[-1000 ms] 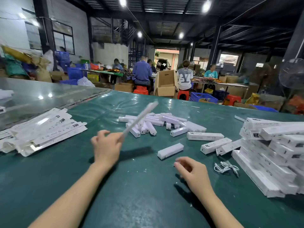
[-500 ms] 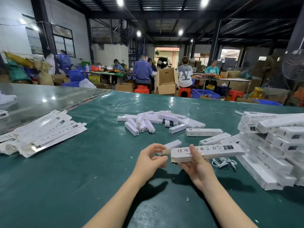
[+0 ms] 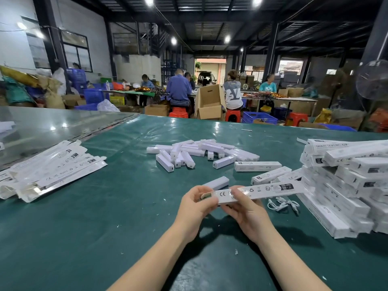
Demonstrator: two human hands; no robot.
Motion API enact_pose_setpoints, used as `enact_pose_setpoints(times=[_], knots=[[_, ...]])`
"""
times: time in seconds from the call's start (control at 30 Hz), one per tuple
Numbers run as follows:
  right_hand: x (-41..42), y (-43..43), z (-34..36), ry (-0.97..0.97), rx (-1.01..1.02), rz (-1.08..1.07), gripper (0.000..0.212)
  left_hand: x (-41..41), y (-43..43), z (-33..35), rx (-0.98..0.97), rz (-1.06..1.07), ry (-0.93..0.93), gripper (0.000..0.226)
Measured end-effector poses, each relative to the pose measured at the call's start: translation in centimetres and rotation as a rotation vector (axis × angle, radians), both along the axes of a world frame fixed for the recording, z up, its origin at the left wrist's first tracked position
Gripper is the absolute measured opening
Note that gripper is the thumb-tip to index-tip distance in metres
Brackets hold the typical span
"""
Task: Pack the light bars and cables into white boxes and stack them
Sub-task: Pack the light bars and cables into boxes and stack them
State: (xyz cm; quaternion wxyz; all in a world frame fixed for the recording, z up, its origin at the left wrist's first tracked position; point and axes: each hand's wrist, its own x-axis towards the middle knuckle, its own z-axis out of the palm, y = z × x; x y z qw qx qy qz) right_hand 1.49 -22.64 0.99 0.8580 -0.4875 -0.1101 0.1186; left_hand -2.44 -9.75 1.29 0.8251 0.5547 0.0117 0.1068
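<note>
We're looking at a green table w/ flat unfolded boxes lying on the left, loose light bars sitting mid-table, white boxes sitting stacked on the right, and a cable lying just beside 'em.

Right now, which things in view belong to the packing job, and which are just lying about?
Job: white box, gripped by left hand and right hand; light bar pile; cable; stacked boxes; flat boxes.
Lying about: cardboard carton; red stool; blue crate; fan.

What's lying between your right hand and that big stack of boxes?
A loose bundle of white cables on the green table, seen in the head view.
</note>
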Motion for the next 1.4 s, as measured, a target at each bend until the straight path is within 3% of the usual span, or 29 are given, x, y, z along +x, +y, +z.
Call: enact_pose_setpoints(times=[0.17, 0.33, 0.53, 0.73, 0.9, 1.0, 1.13, 1.4], knots=[[-0.2, 0.1, 0.1, -0.003, -0.014, 0.015, 0.018, 0.0, 0.1, 0.0, 0.108, -0.005, -0.042, 0.029], [-0.2, 0.0, 0.1, 0.034, 0.028, 0.012, 0.017, -0.1, -0.1, 0.2, 0.062, -0.016, -0.083, 0.023], [-0.2, 0.1, 0.3, 0.063, 0.047, 0.012, 0.019, -0.3, -0.5, 0.3, 0.243, 0.076, -0.151, 0.038], [-0.1, 0.1, 0.3, 0.117, 0.081, 0.002, 0.025, -0.1, -0.5, -0.2, 0.363, 0.163, -0.171, 0.024], [0.0, -0.2, 0.5, 0.199, 0.168, 0.049, 0.028, -0.3, -0.3, -0.1, 0.395, 0.076, -0.219, 0.027], [0.1, -0.3, 0.6, 0.225, 0.204, 0.062, 0.032, -0.6, -0.3, 0.2, 0.440, 0.052, -0.265, 0.017], [0.0, -0.3, 0.8, 0.260, 0.239, 0.088, 0.033, -0.8, -0.1, 0.3, 0.498, 0.126, -0.315, 0.039], [0.1, 0.0, 0.8, 0.293, 0.186, 0.066, 0.041, -1.2, -0.3, 0.5, 0.513, 0.196, -0.305, 0.043]])
